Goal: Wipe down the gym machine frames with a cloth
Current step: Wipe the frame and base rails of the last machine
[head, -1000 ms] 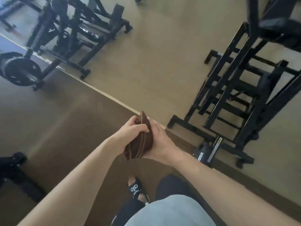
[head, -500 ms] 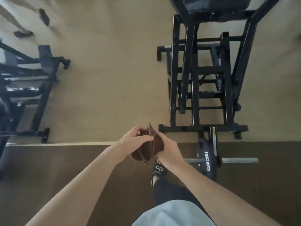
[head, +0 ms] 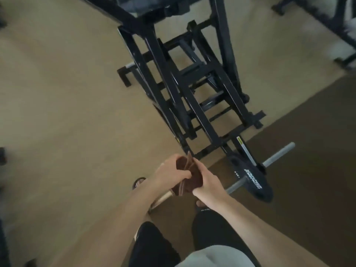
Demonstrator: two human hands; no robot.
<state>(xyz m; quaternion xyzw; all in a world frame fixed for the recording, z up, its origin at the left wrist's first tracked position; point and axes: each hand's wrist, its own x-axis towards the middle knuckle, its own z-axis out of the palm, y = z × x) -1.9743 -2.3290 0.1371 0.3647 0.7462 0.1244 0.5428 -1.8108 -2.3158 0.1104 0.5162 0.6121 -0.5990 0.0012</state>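
A folded brown cloth (head: 189, 175) is held between both hands in front of my body. My left hand (head: 169, 173) grips its left side with the thumb over the folds. My right hand (head: 207, 183) grips its right side. Just ahead stands a black gym machine frame (head: 194, 87), made of slanted steel tubes and cross bars, with its base bar close to the hands. Neither hand touches the frame.
A black weight plate (head: 252, 180) sits on a grey bar (head: 277, 154) at the frame's near right foot. Tan floor (head: 67, 112) lies to the left, dark brown matting (head: 308, 170) to the right. Another black frame (head: 342, 35) stands at the top right. My feet are below the hands.
The view has swung so the black frame now stands straight ahead and closer. Both hands have kept hold of the brown cloth and refolded it slightly.
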